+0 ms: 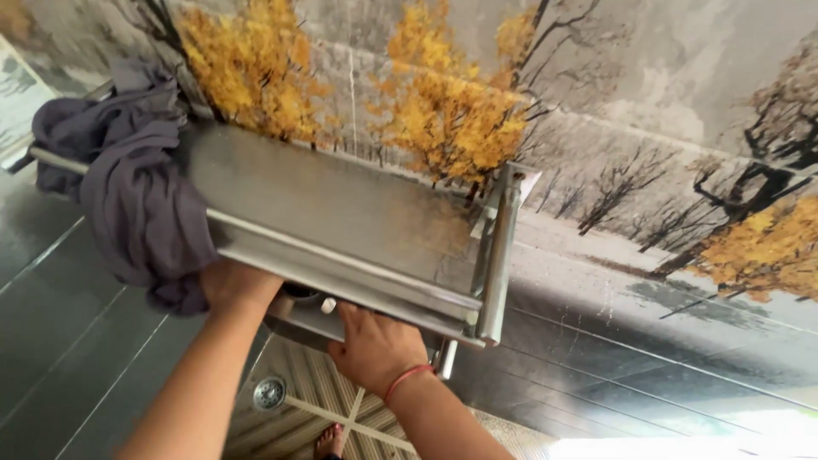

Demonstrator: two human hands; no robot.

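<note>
Above the hands, the shelf [324, 204] is brushed, dull-gleaming metal; the purple cloth [136, 196] draped left is soft, matt fabric; wall tiles [648, 102] look glossy.

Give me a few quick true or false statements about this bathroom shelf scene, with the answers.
1. A grey cloth hangs over the left end of the metal shelf. True.
2. The right hand wears a blue glove. False: it is bare, with a red thread on the wrist.
3. The left hand touches the shelf's underside beside the cloth. True.
4. The wall tiles show green palm trees. False: yellow-leaved trees.
5. A round floor drain lies below. True.
</note>
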